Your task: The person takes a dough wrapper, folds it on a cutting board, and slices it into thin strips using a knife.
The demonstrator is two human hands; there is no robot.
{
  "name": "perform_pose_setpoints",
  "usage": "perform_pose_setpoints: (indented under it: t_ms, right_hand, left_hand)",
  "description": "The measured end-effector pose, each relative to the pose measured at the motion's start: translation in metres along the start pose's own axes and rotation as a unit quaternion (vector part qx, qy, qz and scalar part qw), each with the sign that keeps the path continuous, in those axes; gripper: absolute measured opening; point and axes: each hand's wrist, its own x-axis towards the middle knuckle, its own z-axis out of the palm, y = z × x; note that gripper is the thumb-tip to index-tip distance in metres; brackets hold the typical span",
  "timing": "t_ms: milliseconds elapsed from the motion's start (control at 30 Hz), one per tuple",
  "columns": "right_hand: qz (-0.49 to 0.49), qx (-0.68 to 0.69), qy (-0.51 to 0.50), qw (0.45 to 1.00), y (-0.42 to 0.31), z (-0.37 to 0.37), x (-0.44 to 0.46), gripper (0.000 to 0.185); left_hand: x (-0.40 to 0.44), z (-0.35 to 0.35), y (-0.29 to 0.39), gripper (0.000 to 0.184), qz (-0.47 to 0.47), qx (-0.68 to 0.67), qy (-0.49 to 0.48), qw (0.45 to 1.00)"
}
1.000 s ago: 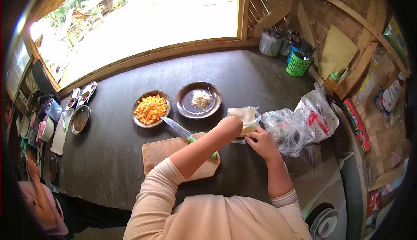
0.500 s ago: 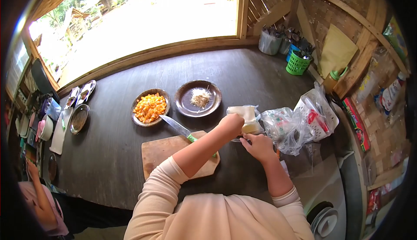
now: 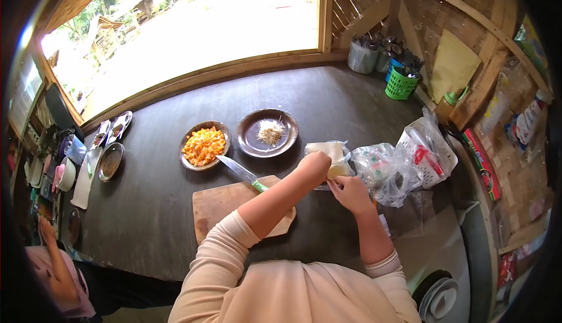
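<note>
two bare hands are working at one pale, flat packet in clear plastic (image 3: 326,150): the left hand (image 3: 315,167) is curling over its left side, fingertips hidden, grip impossible to tell; the right hand (image 3: 350,194) is pinching its near edge. one green-handled knife (image 3: 241,172) is crossing one wooden board (image 3: 225,209), its tip nearing one bowl of orange cubes (image 3: 204,146). one brown plate of pale shreds (image 3: 267,133) is sitting beside it, dark tabletop (image 3: 293,86) stretching beyond.
</note>
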Motion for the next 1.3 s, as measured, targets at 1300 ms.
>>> perform_pose_setpoints:
  t_ms: [1300]
  right_hand:
    - [0.009,-0.147,-0.104,0.984,-0.014,-0.024,-0.016,0.042]
  left_hand:
    - [0.007,-0.009,0.017,0.039,-0.028,0.019,-0.034,0.999]
